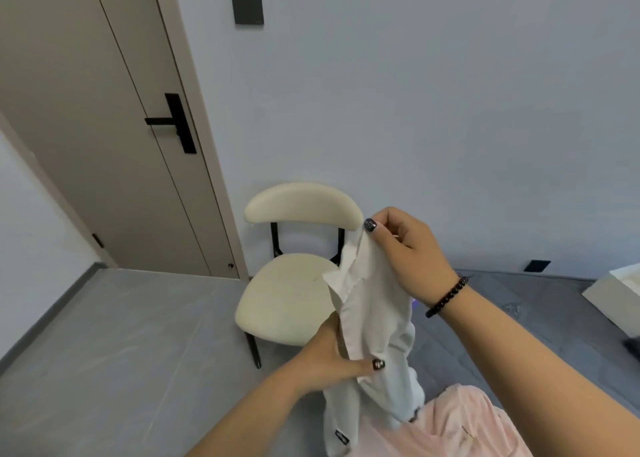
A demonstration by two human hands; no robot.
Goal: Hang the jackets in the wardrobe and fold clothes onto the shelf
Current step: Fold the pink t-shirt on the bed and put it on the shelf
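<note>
A white garment hangs in the air in front of me, its collar end up and its lower part trailing down past my legs. My right hand pinches the garment's top edge near the collar. Lower down, my left hand grips the fabric's left side with the thumb lying across the front. A small dark label shows near the garment's bottom hem. No wardrobe, hanger or shelf is in view.
A cream chair with black legs stands right behind the garment, against the grey wall. A beige door with a black handle is at the left. A white low furniture edge shows at the right. Pink cloth covers my legs.
</note>
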